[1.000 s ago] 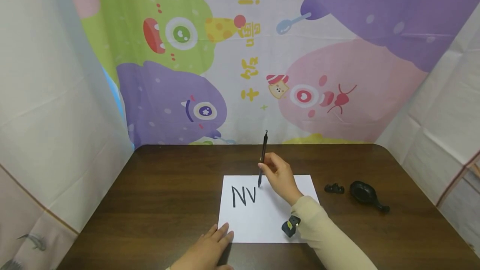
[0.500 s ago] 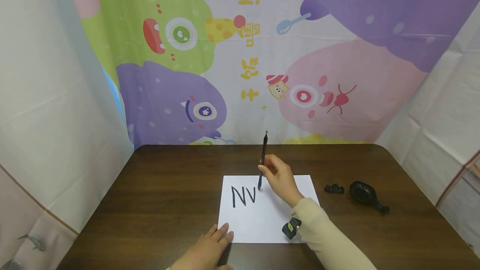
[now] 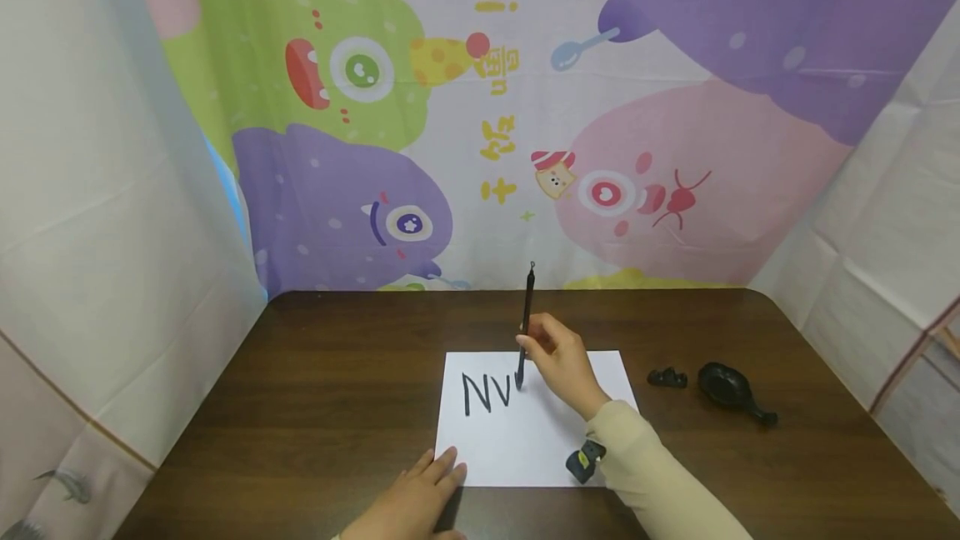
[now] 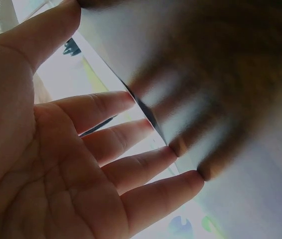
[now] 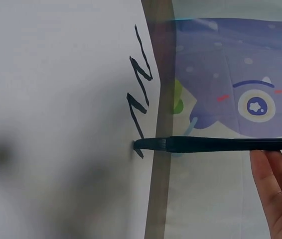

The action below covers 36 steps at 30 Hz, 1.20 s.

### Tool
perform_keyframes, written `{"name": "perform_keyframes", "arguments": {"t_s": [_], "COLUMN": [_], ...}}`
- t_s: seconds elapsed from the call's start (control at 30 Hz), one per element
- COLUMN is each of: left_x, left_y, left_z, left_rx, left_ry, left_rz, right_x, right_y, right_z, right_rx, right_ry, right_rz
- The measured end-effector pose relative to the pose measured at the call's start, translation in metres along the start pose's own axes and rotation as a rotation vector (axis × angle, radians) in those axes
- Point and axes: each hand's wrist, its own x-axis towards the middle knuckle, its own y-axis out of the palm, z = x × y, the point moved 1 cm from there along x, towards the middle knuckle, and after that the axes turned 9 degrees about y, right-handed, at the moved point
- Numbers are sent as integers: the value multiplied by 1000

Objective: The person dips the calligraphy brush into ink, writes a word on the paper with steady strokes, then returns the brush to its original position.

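A black writing brush (image 3: 528, 298) stands nearly upright over the white paper (image 3: 517, 448), its handle pinched by my right hand (image 3: 561, 361). In the right wrist view, the dark bristles (image 5: 151, 144) touch the paper at a short fresh stroke. Black ink strokes (image 3: 478, 394) like an N and a V run to the left of the tip. My left hand (image 3: 416, 490) lies with fingers spread, its fingertips on the paper's near left corner. In the left wrist view, straight fingers (image 4: 126, 169) meet their reflection in the glossy tabletop.
To the right of the paper, a small black brush rest (image 3: 667, 377) and a black ladle-shaped dish (image 3: 727, 386) lie on the dark wooden table (image 3: 322, 390). A printed cartoon curtain (image 3: 510, 240) hangs behind the table's far edge.
My right hand has drawn the brush slightly toward me, and a short dark stroke now shows to the right of the V. The left hand stays put.
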Motion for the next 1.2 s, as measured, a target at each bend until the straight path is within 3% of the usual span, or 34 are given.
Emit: {"name": "perform_keyframes", "arguments": {"t_s": [1.2], "left_x": [0], "left_y": [0], "left_z": [0], "left_rx": [-22], "left_ry": [-7], "left_rz": [3], "right_x": [-13], "right_y": [-3], "right_z": [2], "right_rx": [57], "right_ry": [3], "right_rz": [28]}}
